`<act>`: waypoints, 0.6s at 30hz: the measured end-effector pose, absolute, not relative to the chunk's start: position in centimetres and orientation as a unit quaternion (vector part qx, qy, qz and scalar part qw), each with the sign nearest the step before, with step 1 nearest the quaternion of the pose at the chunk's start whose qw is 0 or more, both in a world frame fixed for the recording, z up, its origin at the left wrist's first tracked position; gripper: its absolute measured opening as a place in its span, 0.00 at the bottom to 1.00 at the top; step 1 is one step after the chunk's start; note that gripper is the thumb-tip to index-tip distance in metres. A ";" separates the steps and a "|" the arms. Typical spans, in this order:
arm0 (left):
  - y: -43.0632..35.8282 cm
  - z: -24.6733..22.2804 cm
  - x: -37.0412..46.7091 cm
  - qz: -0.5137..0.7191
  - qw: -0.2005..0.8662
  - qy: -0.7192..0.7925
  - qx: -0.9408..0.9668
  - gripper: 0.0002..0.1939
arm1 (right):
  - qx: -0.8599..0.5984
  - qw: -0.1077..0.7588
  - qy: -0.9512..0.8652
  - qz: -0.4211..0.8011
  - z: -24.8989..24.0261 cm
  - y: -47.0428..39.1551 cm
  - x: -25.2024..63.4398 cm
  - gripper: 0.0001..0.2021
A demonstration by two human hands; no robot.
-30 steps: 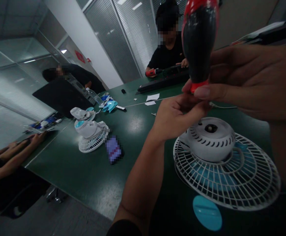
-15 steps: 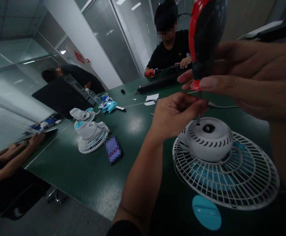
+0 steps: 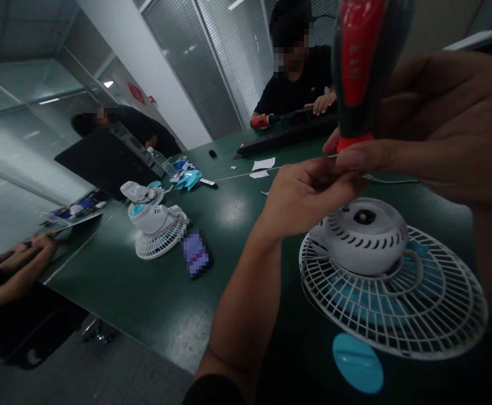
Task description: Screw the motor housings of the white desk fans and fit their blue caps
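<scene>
A red and black screwdriver [image 3: 358, 67] stands upright over a white fan, its lower collar held by my right hand [image 3: 435, 129], thumb and fingers closed round it. Just below that collar my left hand [image 3: 309, 191] is pinched, its fingertips hiding the screwdriver's shaft. The fan's round motor housing [image 3: 366, 242] faces up, with a dark central hole and a small hole near its edge under my left fingers. Beneath the housing lies the white wire grille [image 3: 435, 320], with blue blades showing through it. A blue oval cap [image 3: 358, 363] rests on the table in front of the grille.
On the green table [image 3: 165, 304] are another white fan assembly [image 3: 161, 233], a phone [image 3: 196, 254], paper pieces [image 3: 263, 164] and blue parts [image 3: 189, 179]. Across it a person [image 3: 296, 73] holds a red tool near a black panel. Other people are at the left and back.
The screwdriver has turned, showing more of its red side, and shifted slightly right with my right hand. Its shaft, seen earlier at the housing's small hole, is now hidden by my left fingers.
</scene>
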State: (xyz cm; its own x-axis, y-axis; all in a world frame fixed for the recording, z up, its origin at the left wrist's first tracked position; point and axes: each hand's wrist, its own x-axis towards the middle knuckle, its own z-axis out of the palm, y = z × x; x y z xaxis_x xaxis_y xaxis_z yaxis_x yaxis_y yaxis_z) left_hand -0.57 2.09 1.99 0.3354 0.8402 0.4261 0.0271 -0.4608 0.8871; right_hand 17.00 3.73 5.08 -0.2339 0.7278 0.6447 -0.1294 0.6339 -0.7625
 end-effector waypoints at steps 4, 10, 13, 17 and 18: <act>2.3 1.7 -0.5 0.496 0.412 0.331 0.688 0.14 | -0.235 0.580 -0.687 0.369 5.4 3.9 16.4 0.22; 2.5 1.9 -0.4 0.488 0.402 0.325 0.703 0.21 | -0.269 0.588 -0.684 0.338 5.5 3.9 16.3 0.23; 2.5 1.9 -0.6 0.476 0.416 0.315 0.708 0.23 | -0.252 0.566 -0.716 0.321 5.4 3.7 16.4 0.18; 2.5 1.7 -0.8 0.459 0.444 0.304 0.707 0.25 | -0.191 0.543 -0.729 0.370 5.5 3.5 16.4 0.12; 2.5 1.7 -0.8 0.454 0.445 0.305 0.709 0.24 | -0.178 0.542 -0.721 0.394 5.6 3.4 16.5 0.12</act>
State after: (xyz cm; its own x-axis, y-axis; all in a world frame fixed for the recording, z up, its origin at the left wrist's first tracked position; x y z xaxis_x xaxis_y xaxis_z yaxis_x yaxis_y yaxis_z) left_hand -0.80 2.49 1.69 0.4015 0.8369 0.3719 0.0298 -0.4178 0.9080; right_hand 16.47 3.41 5.59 -0.3496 0.6833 0.6410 -0.1707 0.6263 -0.7607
